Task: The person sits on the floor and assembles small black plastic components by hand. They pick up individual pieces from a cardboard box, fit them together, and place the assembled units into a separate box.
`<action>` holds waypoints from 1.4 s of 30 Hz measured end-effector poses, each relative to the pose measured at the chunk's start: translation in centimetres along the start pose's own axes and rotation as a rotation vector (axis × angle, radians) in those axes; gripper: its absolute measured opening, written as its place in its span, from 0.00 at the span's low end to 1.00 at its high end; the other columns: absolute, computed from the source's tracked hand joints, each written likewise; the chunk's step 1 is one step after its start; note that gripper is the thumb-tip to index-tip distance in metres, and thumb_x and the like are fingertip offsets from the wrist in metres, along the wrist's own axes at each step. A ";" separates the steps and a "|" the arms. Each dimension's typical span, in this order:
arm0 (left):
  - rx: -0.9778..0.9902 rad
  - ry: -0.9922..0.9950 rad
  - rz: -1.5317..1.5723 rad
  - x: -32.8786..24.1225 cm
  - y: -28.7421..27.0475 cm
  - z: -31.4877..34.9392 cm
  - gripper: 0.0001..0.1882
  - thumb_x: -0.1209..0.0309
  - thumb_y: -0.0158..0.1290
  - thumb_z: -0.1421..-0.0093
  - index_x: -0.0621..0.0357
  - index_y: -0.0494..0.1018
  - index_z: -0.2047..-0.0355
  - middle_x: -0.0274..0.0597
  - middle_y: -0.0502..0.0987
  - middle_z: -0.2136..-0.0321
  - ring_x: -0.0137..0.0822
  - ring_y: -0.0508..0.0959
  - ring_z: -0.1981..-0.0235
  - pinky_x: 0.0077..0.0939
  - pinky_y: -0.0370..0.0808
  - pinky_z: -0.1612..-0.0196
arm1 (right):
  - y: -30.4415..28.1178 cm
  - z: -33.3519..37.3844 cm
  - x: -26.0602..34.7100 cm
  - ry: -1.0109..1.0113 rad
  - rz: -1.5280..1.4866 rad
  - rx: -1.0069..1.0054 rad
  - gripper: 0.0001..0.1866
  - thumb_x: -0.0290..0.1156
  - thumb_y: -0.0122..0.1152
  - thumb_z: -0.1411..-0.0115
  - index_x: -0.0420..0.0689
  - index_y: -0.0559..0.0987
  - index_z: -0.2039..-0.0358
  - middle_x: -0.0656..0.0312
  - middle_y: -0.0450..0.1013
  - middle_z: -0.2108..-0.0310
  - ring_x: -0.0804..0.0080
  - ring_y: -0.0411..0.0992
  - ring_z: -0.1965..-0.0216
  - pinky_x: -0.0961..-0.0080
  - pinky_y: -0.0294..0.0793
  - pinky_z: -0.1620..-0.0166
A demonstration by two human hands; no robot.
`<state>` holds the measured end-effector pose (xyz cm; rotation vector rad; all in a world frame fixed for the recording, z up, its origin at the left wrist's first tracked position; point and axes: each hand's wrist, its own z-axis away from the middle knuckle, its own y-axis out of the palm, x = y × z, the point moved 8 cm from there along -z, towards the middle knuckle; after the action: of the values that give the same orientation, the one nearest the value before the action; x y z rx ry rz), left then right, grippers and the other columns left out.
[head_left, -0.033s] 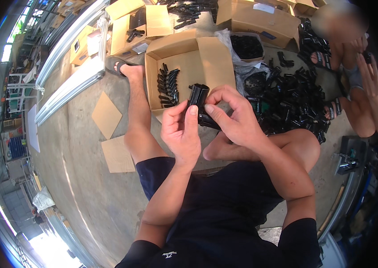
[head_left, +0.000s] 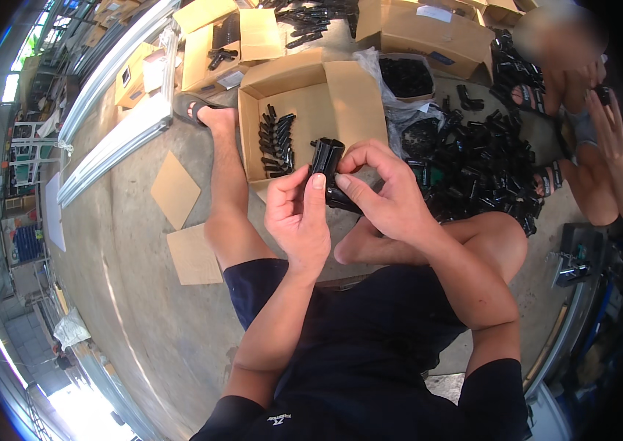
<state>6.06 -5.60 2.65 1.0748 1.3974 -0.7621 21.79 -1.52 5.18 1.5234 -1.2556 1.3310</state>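
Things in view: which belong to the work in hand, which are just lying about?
In use:
black part, held by left hand and right hand
likely open box, dark pieces inside
likely black pile

Apparently lying about:
flat cardboard pieces
metal rails

Concrete floor [head_left: 124, 268]: open cardboard boxes [head_left: 356, 95], heap of black parts [head_left: 484, 165], flat cardboard pieces [head_left: 175, 189].

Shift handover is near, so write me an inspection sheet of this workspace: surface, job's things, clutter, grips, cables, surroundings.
Surface: grey floor, bright streak at left.
Job's things: black part in hand; smaller-looking black pieces inside the open carton.
Clutter: black heap at right; cardboard sheets at left.
Grips: left grip and right grip both on the black part.
Cables: nothing seen.
Surroundings: another person at right; pale bars upper left.
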 end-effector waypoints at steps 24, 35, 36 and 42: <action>0.013 -0.030 -0.142 1.4 -0.4 -0.7 0.09 0.77 0.55 0.30 0.68 0.74 0.52 0.44 0.81 0.58 0.26 0.79 0.59 0.22 0.78 0.52 | 0.2 0.3 -3.6 0.109 -0.062 -0.027 0.07 0.28 0.65 0.37 0.38 0.78 0.63 0.57 0.75 0.66 0.68 0.75 0.64 0.71 0.74 0.59; 0.229 -0.177 -0.469 2.6 -5.0 -3.7 0.19 0.69 0.48 0.25 0.69 0.70 0.40 0.51 0.74 0.39 0.41 0.73 0.38 0.35 0.68 0.34 | -7.5 0.1 -0.9 0.193 0.638 0.189 0.14 0.38 0.62 0.38 0.38 0.84 0.64 0.44 0.79 0.64 0.45 0.78 0.58 0.54 0.77 0.51; 0.217 -0.122 -0.620 1.9 -8.3 -4.9 0.19 0.69 0.48 0.26 0.69 0.70 0.40 0.51 0.74 0.39 0.41 0.73 0.37 0.35 0.67 0.34 | -9.2 0.3 -1.2 0.281 0.742 0.229 0.14 0.38 0.63 0.40 0.39 0.84 0.64 0.44 0.79 0.63 0.45 0.78 0.57 0.54 0.77 0.50; -0.074 -0.341 -0.527 7.0 -30.0 -5.8 0.29 0.55 0.44 0.24 0.68 0.66 0.36 0.51 0.72 0.38 0.42 0.71 0.36 0.37 0.66 0.33 | -22.1 7.9 -3.5 0.550 1.275 -0.025 0.16 0.36 0.64 0.42 0.38 0.84 0.59 0.45 0.81 0.65 0.42 0.78 0.59 0.52 0.78 0.54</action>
<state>-23.25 -10.08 -7.62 0.4818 1.4066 -1.2003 45.17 -2.90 1.79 0.0968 -1.8713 2.2375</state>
